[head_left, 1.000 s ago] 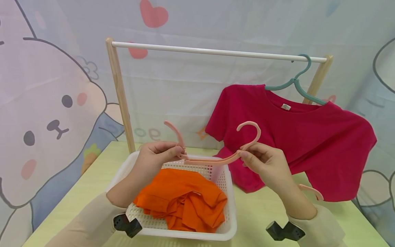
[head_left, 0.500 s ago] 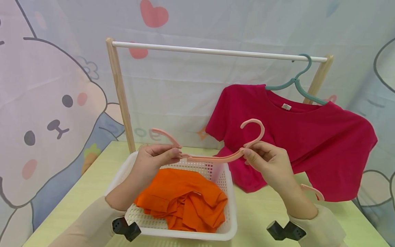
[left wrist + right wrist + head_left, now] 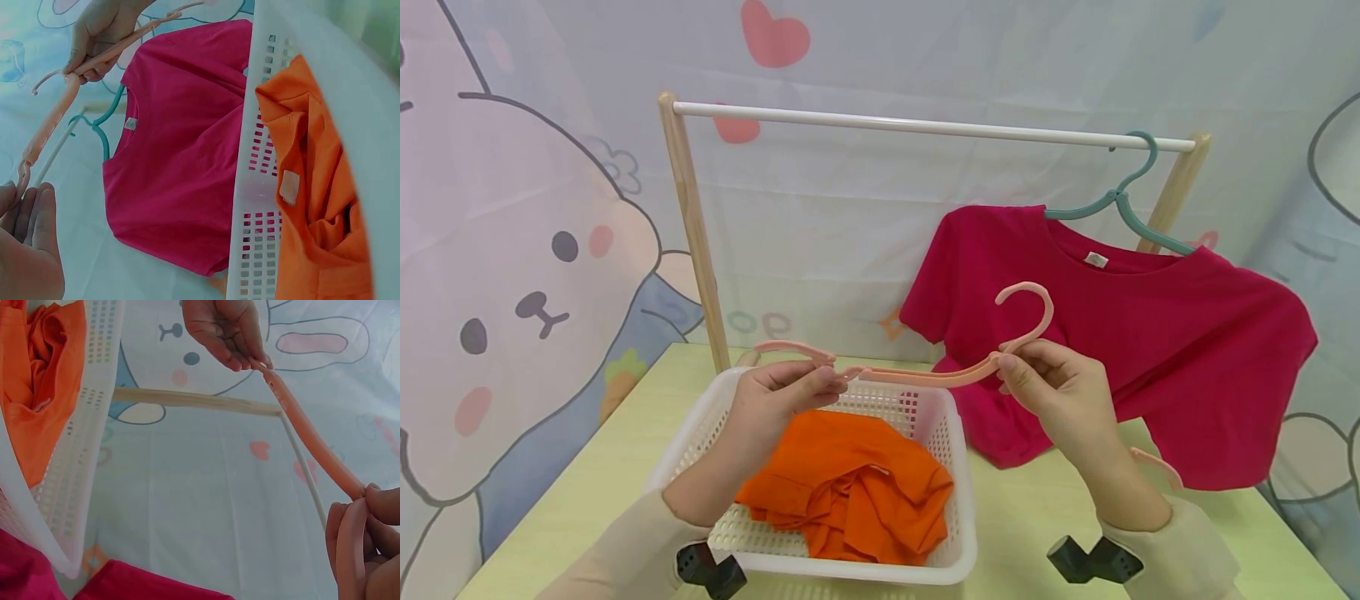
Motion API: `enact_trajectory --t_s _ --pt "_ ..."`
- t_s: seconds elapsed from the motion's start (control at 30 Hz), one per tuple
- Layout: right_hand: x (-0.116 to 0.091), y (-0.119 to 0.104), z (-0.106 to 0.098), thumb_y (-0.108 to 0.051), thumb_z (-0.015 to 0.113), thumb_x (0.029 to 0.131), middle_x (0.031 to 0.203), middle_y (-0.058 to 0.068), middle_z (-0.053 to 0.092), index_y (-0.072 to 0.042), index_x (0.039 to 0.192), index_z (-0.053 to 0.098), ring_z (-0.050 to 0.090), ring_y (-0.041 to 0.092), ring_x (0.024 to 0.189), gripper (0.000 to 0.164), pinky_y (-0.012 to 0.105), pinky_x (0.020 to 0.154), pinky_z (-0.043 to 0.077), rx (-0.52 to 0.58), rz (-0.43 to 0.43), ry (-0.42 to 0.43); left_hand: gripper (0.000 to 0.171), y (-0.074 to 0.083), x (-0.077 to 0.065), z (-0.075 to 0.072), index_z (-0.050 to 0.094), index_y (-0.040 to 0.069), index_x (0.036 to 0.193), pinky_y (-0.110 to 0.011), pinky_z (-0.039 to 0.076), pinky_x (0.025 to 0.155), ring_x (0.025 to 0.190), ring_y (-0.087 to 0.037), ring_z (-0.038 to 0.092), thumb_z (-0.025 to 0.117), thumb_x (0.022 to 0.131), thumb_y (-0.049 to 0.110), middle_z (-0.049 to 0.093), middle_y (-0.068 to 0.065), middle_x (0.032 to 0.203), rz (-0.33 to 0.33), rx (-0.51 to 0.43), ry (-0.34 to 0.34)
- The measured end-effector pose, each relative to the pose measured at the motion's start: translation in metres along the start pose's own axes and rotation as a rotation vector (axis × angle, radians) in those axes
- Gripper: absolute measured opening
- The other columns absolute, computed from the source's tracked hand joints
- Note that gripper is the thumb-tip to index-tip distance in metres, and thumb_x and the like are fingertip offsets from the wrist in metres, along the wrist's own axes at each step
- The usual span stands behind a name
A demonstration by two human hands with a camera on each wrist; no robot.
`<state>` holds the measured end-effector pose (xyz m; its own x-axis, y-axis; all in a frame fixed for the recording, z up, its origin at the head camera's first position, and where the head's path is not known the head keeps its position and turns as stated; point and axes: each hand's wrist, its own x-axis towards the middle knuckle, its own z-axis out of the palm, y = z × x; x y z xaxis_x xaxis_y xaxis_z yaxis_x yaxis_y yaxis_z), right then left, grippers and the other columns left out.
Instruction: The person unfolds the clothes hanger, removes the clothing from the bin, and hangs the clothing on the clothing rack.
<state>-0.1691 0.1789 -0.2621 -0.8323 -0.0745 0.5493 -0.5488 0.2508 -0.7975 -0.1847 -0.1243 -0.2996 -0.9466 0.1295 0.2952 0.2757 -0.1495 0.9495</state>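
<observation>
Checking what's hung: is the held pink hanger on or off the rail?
Off: the left hand and right hand hold the pink hanger, its hook apart from the white rail.

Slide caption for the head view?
Left hand and right hand pinch pink hanger; orange cloth in basket, magenta shirt on rack.

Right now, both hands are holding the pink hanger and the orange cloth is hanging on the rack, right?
Not quite: the orange cloth lies in the white basket, not on the rack; the head view shows it. The left hand and right hand do hold the pink hanger.
</observation>
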Motion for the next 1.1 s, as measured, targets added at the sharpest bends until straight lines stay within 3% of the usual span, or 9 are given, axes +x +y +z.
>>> enact_trajectory --t_s 0.13,0.4,0.63,0.8,1.1 --pt "0.0 0.001 0.0 -0.008 0.065 0.092 0.081 -0.005 0.068 0.004 0.101 0.067 0.065 0.011 0.071 0.016 0.024 0.069 0.057 0.028 0.001 0.02 0.013 -0.003 -0.001 0.004 0.075 0.018 0.096 -0.03 0.054 0.087 0.085 -0.015 0.072 0.064 0.093 0.011 0.074 0.003 0.086 -0.012 -0.047 0.017" --pt "0.0 0.001 0.0 -0.007 0.066 0.091 0.081 -0.004 0.068 -0.004 0.098 0.07 0.064 0.01 0.071 0.009 0.023 0.07 0.057 0.101 0.021 0.038 0.019 -0.006 -0.002 0.014 0.076 0.015 0.091 -0.031 0.056 0.083 0.084 -0.015 0.072 0.061 0.093 0.004 0.074 0.0 0.084 -0.019 -0.16 0.074" --pt "0.001 0.002 0.0 -0.01 0.066 0.092 0.082 -0.004 0.068 0.002 0.101 0.067 0.065 0.011 0.071 0.016 0.023 0.07 0.057 0.061 0.035 0.041 0.027 -0.008 -0.003 0.02 0.076 0.021 0.086 -0.031 0.056 0.081 0.081 -0.014 0.072 0.058 0.094 0.002 0.073 0.001 0.082 -0.014 -0.255 0.1" --pt "0.003 0.0 -0.003 -0.013 0.063 0.094 0.084 -0.002 0.066 0.004 0.106 0.063 0.064 0.012 0.074 0.021 0.023 0.07 0.057 -0.007 0.039 -0.06 0.029 -0.008 -0.003 0.019 0.076 0.021 0.086 -0.03 0.056 0.081 0.082 -0.013 0.072 0.057 0.095 0.001 0.074 0.001 0.082 -0.015 -0.263 0.106" --pt "0.004 0.001 -0.004 -0.006 0.056 0.096 0.094 0.0 0.064 0.008 0.111 0.057 0.063 0.016 0.083 0.02 0.023 0.075 0.056 0.015 0.0 -0.222 0.029 -0.001 -0.001 0.016 0.076 0.021 0.086 -0.03 0.056 0.081 0.082 -0.014 0.072 0.057 0.095 0.001 0.074 0.001 0.084 -0.009 -0.273 0.132"
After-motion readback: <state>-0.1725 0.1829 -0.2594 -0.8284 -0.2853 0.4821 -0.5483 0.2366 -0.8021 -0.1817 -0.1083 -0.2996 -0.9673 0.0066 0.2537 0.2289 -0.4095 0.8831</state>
